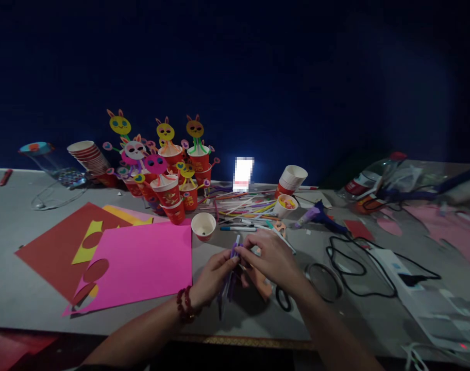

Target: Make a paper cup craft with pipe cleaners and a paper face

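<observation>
Purple stems [231, 281] nr tabletop [26, 299] front edge, L hand [212, 275] & R hand [271, 257] both pinched on them; prob. mid-twist, next turn needs firm L grip

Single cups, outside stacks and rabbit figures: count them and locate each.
2: the near cup, beyond the left hand, beside the pink sheet; the far cup, holding yellow bits, in front of the right-hand stack. Others may be hidden.
</observation>
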Tool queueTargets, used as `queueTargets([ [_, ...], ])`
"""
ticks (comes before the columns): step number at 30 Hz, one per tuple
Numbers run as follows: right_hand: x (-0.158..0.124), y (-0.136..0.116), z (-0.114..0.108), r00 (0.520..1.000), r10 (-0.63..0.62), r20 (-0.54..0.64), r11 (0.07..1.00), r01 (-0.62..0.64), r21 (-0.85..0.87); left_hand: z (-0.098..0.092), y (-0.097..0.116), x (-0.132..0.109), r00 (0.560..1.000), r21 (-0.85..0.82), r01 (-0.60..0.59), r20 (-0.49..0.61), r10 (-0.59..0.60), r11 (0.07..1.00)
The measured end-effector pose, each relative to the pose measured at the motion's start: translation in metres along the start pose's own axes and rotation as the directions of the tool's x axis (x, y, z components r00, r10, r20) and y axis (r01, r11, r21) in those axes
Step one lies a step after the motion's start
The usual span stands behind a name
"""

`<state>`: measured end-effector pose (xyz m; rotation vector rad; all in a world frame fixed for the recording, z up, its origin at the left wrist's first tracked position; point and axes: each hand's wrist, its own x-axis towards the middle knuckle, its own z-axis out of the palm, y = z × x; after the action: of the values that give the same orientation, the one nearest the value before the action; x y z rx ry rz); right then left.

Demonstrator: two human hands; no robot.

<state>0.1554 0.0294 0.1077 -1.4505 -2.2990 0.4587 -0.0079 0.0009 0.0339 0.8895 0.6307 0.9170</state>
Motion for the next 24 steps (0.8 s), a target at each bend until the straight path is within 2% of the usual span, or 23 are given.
queueTargets([
  [4, -0.001, 0.001, 0.001, 1.0, -0.01, -0.012, 0.999, 0.011, 0.052, -0.001, -0.001, -0.001, 1.0, 0.0, 0.006, 0.017, -0.006, 1.0],
  [11, 0.002, 0.011, 0.0, 0.996, -0.092, -0.009, 0.992, 0.092, 0.087, -0.007, -0.005, 0.0, 0.991, -0.068, 0.041, 0.129, -0.032, 0.997],
  [19, 0.003, 0.014, 0.004, 0.994, -0.112, 0.006, 0.977, 0.109, 0.185, -0.009, -0.008, 0.001, 0.988, -0.118, 0.053, 0.15, -0.035, 0.992],
  [24, 0.002, 0.015, 0.007, 0.99, -0.136, -0.023, 0.974, 0.138, 0.181, -0.008, -0.006, 0.001, 0.987, -0.143, 0.069, 0.155, -0.047, 0.987],
])
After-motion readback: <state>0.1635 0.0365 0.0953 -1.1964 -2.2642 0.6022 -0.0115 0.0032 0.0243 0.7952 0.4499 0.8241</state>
